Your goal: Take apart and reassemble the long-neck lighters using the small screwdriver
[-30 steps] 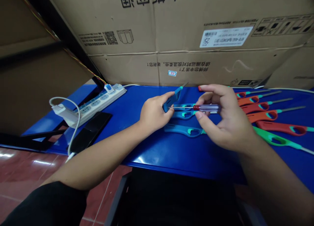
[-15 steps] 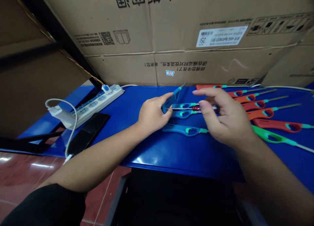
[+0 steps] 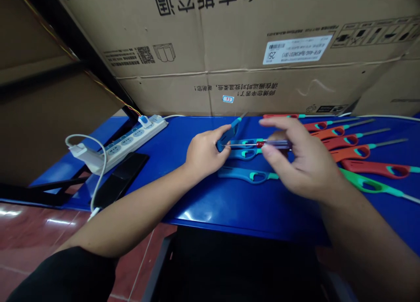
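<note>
My left hand [image 3: 207, 153] is wrapped round a blue lighter [image 3: 234, 126], its metal tip pointing up and to the right. My right hand [image 3: 300, 155] holds a screwdriver [image 3: 277, 145] with a clear purplish and red handle; the index finger is raised off it, and the thumb lies by the handle. The thin shaft runs left to the held lighter's handle, beside my left thumb; its tip is too small to make out. Under and beside the screwdriver lie more blue lighters, the nearest one [image 3: 244, 174] below my left hand.
Several red and orange lighters [image 3: 376, 167] and a green one [image 3: 364, 184] lie at the right on the blue table [image 3: 203, 210]. At the left are a white power strip [image 3: 131, 140] with cables and a black flat object [image 3: 123, 177]. A large cardboard box [image 3: 177, 92] stands behind.
My right thumb has shifted lower and to the left, showing more of the screwdriver's handle. My left hand keeps its hold on the blue lighter. The view has shifted slightly.
</note>
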A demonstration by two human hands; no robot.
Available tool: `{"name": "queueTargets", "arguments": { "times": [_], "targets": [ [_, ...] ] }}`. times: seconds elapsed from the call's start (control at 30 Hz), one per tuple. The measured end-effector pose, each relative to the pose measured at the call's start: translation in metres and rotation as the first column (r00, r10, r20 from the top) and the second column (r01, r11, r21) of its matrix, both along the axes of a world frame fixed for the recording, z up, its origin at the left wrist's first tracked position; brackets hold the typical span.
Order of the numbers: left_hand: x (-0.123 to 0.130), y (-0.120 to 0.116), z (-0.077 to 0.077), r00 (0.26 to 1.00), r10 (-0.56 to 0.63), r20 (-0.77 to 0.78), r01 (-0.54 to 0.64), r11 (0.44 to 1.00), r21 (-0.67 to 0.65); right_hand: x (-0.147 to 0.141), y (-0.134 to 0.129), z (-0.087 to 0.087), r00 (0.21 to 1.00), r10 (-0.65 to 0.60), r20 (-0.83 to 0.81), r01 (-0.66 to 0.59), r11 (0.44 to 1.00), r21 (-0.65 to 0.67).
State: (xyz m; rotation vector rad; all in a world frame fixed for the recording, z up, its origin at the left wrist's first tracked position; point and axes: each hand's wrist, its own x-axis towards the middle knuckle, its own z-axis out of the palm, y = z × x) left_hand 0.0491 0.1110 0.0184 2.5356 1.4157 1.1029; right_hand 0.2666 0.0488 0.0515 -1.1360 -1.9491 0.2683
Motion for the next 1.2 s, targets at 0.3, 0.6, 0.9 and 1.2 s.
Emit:
{"name": "queueTargets", "arguments": {
  "times": [0.3, 0.6, 0.9, 1.2],
  "targets": [
    [0.0, 0.001, 0.0, 1.0, -0.001, 0.002, 0.001, 1.0, 0.01, 0.001, 0.002, -0.004, 0.997, 0.014, -0.074, -0.017, 0.999, -0.044],
    [0.0, -0.001, 0.001, 1.0, -0.011, -0.004, 0.011, 1.0, 0.004, 0.001, 0.005, -0.006, 0.998, 0.047, 0.04, -0.051, 0.996, 0.078],
    [0.002, -0.004, 0.002, 1.0, -0.023, 0.004, 0.023, 0.998, 0.052, 0.01, 0.015, -0.007, 0.883, -0.174, 0.436, 0.124, 0.982, 0.139],
    [0.004, -0.012, 0.003, 0.998, -0.066, -0.022, 0.068, 0.994, 0.091, -0.023, 0.008, -0.004, 1.0, 0.018, -0.002, -0.018, 0.997, 0.075]
  ]
}}
